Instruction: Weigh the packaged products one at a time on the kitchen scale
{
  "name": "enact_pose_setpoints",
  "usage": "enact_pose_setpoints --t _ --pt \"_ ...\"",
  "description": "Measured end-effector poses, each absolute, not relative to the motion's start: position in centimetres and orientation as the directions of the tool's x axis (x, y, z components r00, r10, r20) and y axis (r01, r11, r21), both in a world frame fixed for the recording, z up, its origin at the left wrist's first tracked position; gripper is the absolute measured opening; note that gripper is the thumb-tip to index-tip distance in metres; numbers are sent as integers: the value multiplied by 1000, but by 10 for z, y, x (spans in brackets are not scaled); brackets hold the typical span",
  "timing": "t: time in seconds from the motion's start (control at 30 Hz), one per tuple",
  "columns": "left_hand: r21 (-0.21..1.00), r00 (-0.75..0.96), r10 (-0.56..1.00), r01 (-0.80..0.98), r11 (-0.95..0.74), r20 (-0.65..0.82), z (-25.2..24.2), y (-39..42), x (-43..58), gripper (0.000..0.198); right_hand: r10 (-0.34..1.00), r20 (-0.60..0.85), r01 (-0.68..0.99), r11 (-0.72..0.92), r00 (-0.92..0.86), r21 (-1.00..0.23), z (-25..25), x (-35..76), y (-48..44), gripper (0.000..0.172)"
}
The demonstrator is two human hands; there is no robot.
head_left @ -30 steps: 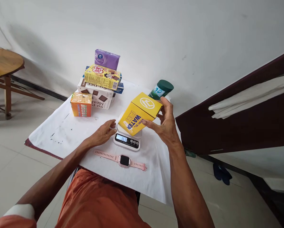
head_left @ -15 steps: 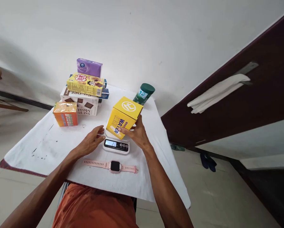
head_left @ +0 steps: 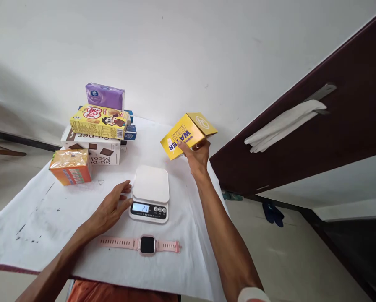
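A yellow box (head_left: 188, 135) with blue "WATER" lettering is tilted in the air, gripped from its near right side by my right hand (head_left: 198, 157). It is above the far right part of the table. My left hand (head_left: 114, 205) rests at the left edge of a white digital kitchen scale (head_left: 150, 184), its fingers extended and holding nothing. The scale's plate is bare and its lit display (head_left: 140, 208) seems to read 21. In front of the scale a pink-strapped smartwatch (head_left: 147, 244) lies flat, its screen dark.
At the back left stand an orange wrapped pack (head_left: 71, 167), a white "Su-per Meal" box (head_left: 108, 151), a yellow snack box (head_left: 98, 121) and a purple tissue pack (head_left: 105, 96). A white cloth covers the table (head_left: 65, 226). A towel (head_left: 285, 126) hangs on the dark door at right.
My right hand has carried the yellow box away from over the scale, up and to the right. The green canister at the back is now hidden behind it. My left hand stays beside the scale.
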State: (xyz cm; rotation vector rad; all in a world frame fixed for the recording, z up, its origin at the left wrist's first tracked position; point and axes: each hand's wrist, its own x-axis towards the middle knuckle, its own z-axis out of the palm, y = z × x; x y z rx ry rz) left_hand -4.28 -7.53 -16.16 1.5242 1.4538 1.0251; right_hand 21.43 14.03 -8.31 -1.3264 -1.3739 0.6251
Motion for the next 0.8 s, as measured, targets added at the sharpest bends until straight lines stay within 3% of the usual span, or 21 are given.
enact_pose_setpoints --t 0.13,0.4,0.6,0.8 --pt "927 19 1000 374 -12 5 -163 -77 -43 60 897 193 398 21 397 -917 -99 165 195 80" --pt "940 -20 1000 340 12 -6 -165 -84 -39 57 809 89 423 -207 581 -882 -105 97 265 92" --pt "949 -20 1000 316 -15 22 -166 -87 -33 57 737 58 398 -295 674 -869 -102 78 280 99" --pt "930 82 991 361 68 -104 -149 -88 -40 61 746 47 452 -352 665 -820 -103 76 272 98"
